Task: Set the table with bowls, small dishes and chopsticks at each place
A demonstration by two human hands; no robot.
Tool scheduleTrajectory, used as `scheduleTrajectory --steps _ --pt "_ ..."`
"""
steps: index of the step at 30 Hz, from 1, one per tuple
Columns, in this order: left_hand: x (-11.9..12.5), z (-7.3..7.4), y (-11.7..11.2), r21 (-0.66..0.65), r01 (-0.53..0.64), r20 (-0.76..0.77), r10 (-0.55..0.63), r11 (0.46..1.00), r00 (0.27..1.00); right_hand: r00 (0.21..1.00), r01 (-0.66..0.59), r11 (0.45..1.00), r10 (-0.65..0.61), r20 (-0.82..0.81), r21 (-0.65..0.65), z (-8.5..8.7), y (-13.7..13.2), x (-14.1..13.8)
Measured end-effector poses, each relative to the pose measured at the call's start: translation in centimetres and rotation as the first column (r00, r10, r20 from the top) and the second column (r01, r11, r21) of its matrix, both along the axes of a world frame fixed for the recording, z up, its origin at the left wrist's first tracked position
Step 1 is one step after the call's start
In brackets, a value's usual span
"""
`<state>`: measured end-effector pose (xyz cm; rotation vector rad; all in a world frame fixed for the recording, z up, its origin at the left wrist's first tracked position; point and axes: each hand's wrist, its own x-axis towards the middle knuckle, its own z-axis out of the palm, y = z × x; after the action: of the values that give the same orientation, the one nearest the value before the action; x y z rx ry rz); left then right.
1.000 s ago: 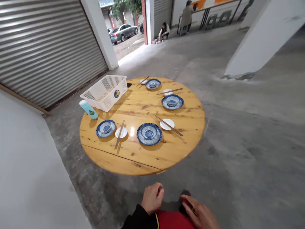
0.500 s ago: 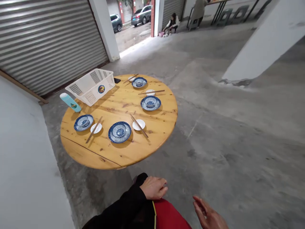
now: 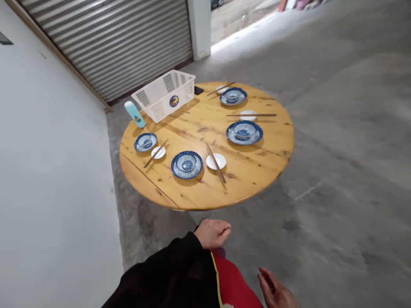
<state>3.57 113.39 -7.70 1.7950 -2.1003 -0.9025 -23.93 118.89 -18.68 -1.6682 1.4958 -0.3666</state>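
Observation:
My left hand, in a black sleeve, hangs in front of my body just short of the near table edge. Its fingers are curled in, and nothing shows in them. Low in the view, my right hand is open over the floor, thumb apart from the fingers and nothing held. Nearest to the hands on the round wooden table are a blue-and-white plate with a bowl on it and a white saucer. A pair of chopsticks lies across that saucer. Neither hand touches the tableware.
More plates with bowls stand at the left, right and back, with saucers and chopsticks. A white plastic basket, a light-blue bottle and a black phone are at the far left. A white wall runs alongside.
My view has turned left and down, so the table appears farther right. My left hand sits slightly higher in view, closer to the table edge. The tableware stays in place.

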Motion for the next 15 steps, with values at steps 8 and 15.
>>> scheduleTrajectory --steps 8,15 --pt "15.8 2.3 -1.3 -0.253 -0.687 -0.031 0.704 0.681 0.710 0.974 -0.183 0.983 0.182 -0.134 0.002 0.8 -5.7 2.6" --pt "29.3 3.6 -4.4 -0.426 -0.732 0.367 0.841 0.532 0.397 0.960 -0.225 0.974 0.219 -0.173 -0.013 1.9 -9.9 6.7"
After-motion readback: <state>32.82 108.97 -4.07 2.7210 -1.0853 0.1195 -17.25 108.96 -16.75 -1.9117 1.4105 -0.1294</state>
